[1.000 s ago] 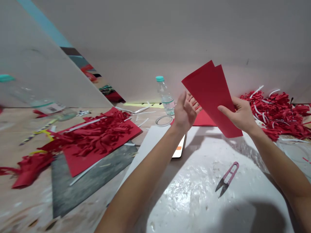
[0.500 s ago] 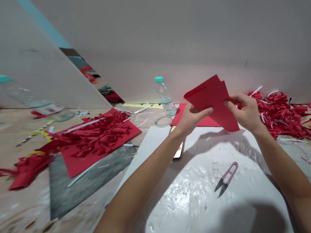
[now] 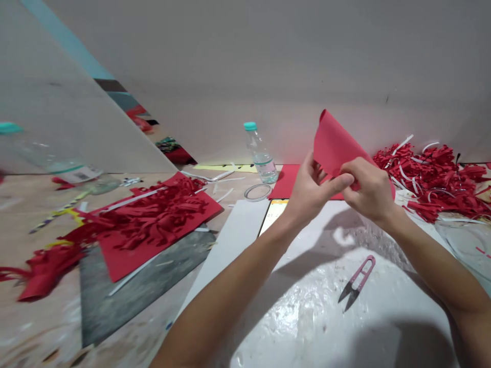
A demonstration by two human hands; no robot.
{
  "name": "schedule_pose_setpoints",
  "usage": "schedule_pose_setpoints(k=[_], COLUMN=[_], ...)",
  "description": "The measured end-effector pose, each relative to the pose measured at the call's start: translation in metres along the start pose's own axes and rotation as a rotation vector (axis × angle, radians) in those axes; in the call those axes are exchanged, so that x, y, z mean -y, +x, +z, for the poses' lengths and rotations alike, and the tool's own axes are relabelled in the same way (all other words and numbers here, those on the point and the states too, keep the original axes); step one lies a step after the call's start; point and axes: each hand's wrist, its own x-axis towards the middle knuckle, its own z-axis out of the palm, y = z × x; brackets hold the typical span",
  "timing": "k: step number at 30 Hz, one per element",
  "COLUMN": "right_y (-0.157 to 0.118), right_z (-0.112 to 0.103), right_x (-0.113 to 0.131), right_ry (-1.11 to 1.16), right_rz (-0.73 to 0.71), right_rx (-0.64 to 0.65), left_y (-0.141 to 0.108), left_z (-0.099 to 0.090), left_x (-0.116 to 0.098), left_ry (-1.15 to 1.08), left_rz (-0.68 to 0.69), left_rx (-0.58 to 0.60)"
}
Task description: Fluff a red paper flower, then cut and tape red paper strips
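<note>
By the left hand (image 3: 314, 189) and the right hand (image 3: 368, 186), both closed, red paper (image 3: 337, 143) is pinched above the board's (image 3: 238, 230) far edge; open surface is left around the snips (image 3: 357, 283).

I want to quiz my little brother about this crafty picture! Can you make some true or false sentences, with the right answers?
1. The left hand and the right hand are both on the curled red paper. True.
2. The pink snips are in the right hand. False: the pink snips lie on the white surface.
3. The left arm hides part of the phone. True.
4. The standing bottle has a red cap. False: the standing bottle's cap is blue-green.
</note>
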Motion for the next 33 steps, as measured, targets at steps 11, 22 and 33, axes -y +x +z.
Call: schedule_pose_setpoints(k=[11, 22, 33], right_y=[0.008, 0.009, -0.029], right_z=[-0.020, -0.030, 0.001], right_x=[-0.001, -0.015, -0.110], right_ry=[0.185, 1.293, 0.785], right_rz=[0.150, 0.397, 0.804], right_rx=[-0.058, 1.238, 0.819], left_y=[0.015, 0.026, -0.009], left_z=[-0.021, -0.054, -0.040], left_x=[0.004, 0.002, 0.096], left_ry=[0.004, -0.160, 0.153], left_rz=[0.133, -0.468, -0.759], left_rx=[-0.189, -0.040, -0.006])
